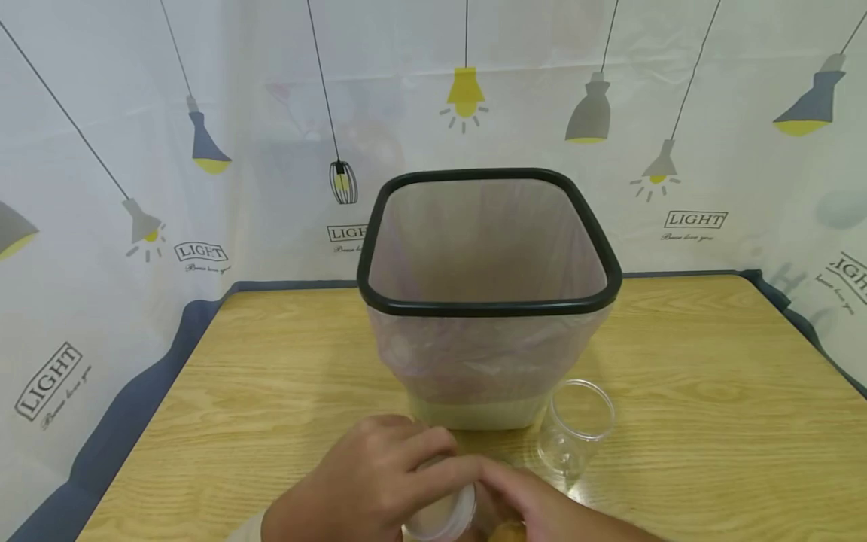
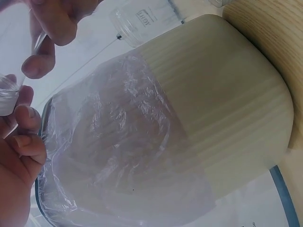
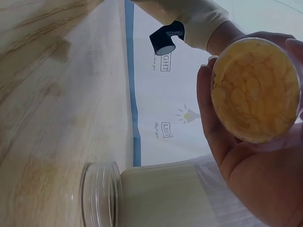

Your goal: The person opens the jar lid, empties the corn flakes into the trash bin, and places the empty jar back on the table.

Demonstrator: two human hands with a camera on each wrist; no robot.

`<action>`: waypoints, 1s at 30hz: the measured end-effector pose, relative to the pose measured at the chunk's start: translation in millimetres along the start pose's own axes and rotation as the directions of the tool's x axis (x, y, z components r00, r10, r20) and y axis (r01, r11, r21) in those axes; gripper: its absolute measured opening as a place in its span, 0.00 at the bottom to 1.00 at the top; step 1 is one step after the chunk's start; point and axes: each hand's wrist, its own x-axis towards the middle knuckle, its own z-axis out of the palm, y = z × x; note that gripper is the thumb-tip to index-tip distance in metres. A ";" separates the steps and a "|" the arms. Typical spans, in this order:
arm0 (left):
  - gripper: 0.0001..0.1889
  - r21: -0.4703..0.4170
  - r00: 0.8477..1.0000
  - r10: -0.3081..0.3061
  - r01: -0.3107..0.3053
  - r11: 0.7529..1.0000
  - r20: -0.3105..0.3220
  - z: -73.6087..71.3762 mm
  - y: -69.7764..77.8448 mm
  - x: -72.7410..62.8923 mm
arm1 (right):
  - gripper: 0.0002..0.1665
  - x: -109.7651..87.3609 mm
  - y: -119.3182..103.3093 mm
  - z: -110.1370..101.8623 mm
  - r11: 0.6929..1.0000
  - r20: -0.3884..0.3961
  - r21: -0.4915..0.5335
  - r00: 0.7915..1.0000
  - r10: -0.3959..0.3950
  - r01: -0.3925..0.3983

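Observation:
Low in the head view, both hands are together around a clear jar with yellowish-brown contents [image 3: 255, 90]. My right hand [image 1: 542, 500] grips the jar, its fingers wrapped around the side in the right wrist view. From above, my left hand [image 1: 379, 470] curls its fingers over the pale, translucent lid [image 1: 450, 519] at the jar's top. The left hand covers much of the lid, and the jar's body is mostly hidden in the head view. Another clear jar [image 1: 576, 429], uncovered at the top, stands on the table just beyond the right hand.
A cream waste bin [image 1: 474, 415] with a black rim [image 1: 488, 308] and a thin plastic liner [image 1: 488, 354] stands directly beyond the hands. The wooden table [image 1: 271, 361] ends at a backdrop [image 1: 406, 105] printed with lamps.

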 end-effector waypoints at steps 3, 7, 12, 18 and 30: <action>0.32 0.011 1.000 -0.012 0.012 1.000 -0.010 0.7 0.7 0.8 | 0.34 1.8 -0.2 1.1 1.000 -0.011 -0.009 1.000 -0.016 0.016; 0.25 0.053 0.999 -0.035 0.036 0.998 -0.018 1.1 2.4 3.1 | 0.37 0.0 -2.3 1.3 0.990 -0.069 -0.132 0.997 0.039 -0.048; 0.24 0.113 0.997 -0.037 0.043 0.993 -0.062 0.8 1.8 8.0 | 0.43 -1.0 -1.6 -1.1 0.928 -0.127 -0.370 0.992 0.008 -0.055; 0.24 0.164 0.992 -0.057 0.076 0.984 -0.113 2.8 -0.3 9.8 | 0.46 -2.0 -3.6 -0.7 0.892 -0.206 -0.427 0.976 0.068 -0.152; 0.23 0.232 0.979 -0.165 0.189 0.954 -0.119 6.3 -0.3 6.9 | 0.40 1.3 2.7 2.7 0.804 -0.260 -0.590 0.960 -0.105 -0.072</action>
